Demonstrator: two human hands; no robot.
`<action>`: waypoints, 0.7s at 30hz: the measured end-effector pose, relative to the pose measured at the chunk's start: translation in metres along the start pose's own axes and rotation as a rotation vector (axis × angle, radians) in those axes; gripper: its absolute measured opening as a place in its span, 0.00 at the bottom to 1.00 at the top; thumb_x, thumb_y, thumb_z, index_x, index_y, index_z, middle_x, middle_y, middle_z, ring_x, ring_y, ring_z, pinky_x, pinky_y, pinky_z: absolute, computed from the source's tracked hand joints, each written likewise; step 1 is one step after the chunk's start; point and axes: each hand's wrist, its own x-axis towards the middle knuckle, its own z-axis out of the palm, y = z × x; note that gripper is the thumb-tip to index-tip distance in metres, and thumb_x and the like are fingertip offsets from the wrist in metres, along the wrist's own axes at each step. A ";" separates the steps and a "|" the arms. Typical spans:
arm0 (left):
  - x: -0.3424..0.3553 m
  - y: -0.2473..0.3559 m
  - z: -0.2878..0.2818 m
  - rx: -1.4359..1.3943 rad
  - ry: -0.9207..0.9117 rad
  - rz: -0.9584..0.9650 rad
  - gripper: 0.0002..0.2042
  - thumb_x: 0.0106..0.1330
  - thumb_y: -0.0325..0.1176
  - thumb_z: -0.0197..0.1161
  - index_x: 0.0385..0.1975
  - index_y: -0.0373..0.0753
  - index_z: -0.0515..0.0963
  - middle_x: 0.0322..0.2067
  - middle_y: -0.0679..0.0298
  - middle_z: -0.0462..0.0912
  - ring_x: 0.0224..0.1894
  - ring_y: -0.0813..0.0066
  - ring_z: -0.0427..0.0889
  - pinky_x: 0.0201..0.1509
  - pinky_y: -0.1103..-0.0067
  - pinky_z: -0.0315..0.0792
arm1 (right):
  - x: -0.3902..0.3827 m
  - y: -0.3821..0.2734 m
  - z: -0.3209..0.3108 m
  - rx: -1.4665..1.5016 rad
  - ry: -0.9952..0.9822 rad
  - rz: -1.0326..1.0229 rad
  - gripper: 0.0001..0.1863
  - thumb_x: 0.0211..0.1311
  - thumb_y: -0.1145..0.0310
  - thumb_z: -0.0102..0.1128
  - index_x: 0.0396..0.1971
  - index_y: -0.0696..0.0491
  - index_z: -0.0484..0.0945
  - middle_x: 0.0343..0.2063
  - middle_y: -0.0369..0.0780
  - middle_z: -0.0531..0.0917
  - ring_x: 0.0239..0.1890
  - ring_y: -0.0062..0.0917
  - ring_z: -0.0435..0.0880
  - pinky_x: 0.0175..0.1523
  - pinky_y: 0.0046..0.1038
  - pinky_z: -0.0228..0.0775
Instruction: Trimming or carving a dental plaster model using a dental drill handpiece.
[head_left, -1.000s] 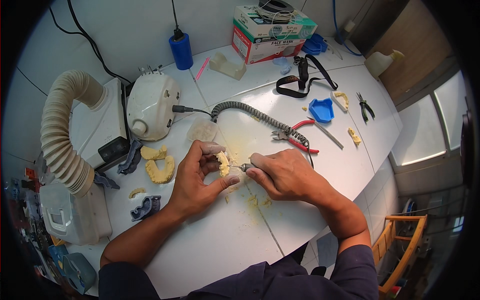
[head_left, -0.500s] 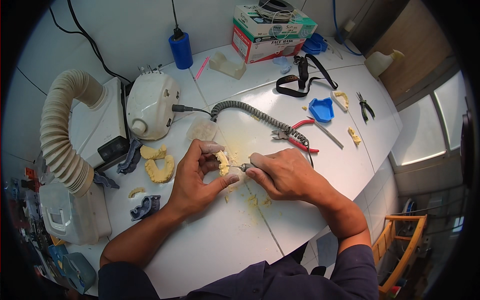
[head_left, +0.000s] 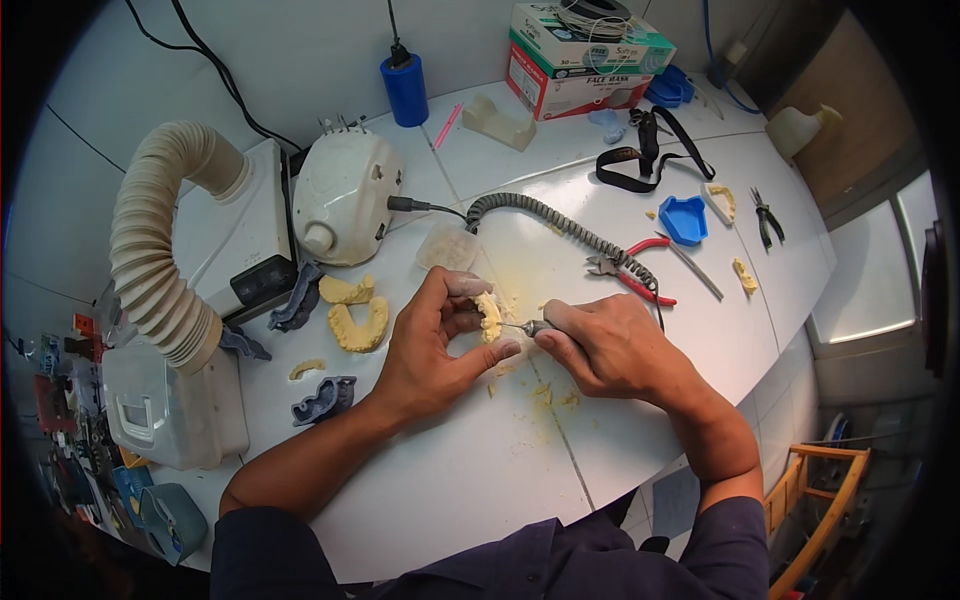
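In my left hand [head_left: 432, 340] is a small, pale yellow dental cast [head_left: 490, 318], pinched upright between the thumb below and the fingers above. My right hand [head_left: 622, 345] closes around a rotary handpiece [head_left: 537, 327], its thin bur pointing left at the cast. The tip meets or nearly meets the cast's right side; actual contact is too small to tell. Yellow shavings [head_left: 545, 393] and dust lie on the white table [head_left: 455, 500] beneath both hands. Left of my left hand sit a horseshoe-shaped yellow cast [head_left: 358, 328] and a grey impression piece [head_left: 323, 400].
A coiled cord [head_left: 560, 228] crosses the table from near a white control unit [head_left: 345, 195]. Beyond my right hand lie red-handled cutters [head_left: 645, 275], a blue tray [head_left: 684, 220] and black-handled pliers [head_left: 767, 220]. A ribbed hose [head_left: 150, 235] arches at the left; boxes [head_left: 580, 85] stand behind.
The whole view has shifted, so everything appears farther right and mostly slightly higher. Both hands keep the same grips, with the bur still at the cast's right side.
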 end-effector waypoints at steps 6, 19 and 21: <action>-0.001 0.000 0.001 -0.018 0.006 -0.012 0.29 0.64 0.22 0.79 0.60 0.37 0.66 0.57 0.60 0.73 0.60 0.73 0.80 0.69 0.74 0.77 | -0.001 0.001 0.001 0.025 -0.002 -0.024 0.20 0.81 0.52 0.53 0.35 0.54 0.77 0.16 0.48 0.80 0.22 0.51 0.82 0.29 0.48 0.69; -0.002 -0.002 0.001 -0.021 0.029 -0.016 0.28 0.64 0.21 0.78 0.59 0.37 0.67 0.56 0.60 0.74 0.60 0.74 0.79 0.68 0.75 0.77 | 0.000 0.002 0.004 0.032 0.003 0.003 0.22 0.82 0.50 0.52 0.35 0.54 0.77 0.16 0.48 0.80 0.22 0.52 0.81 0.30 0.50 0.69; -0.001 -0.002 0.002 -0.019 0.035 -0.016 0.28 0.64 0.21 0.78 0.59 0.37 0.67 0.56 0.60 0.74 0.59 0.74 0.79 0.68 0.75 0.77 | 0.000 0.004 0.004 0.026 -0.010 -0.030 0.21 0.81 0.50 0.52 0.34 0.54 0.76 0.15 0.47 0.79 0.21 0.52 0.81 0.29 0.50 0.68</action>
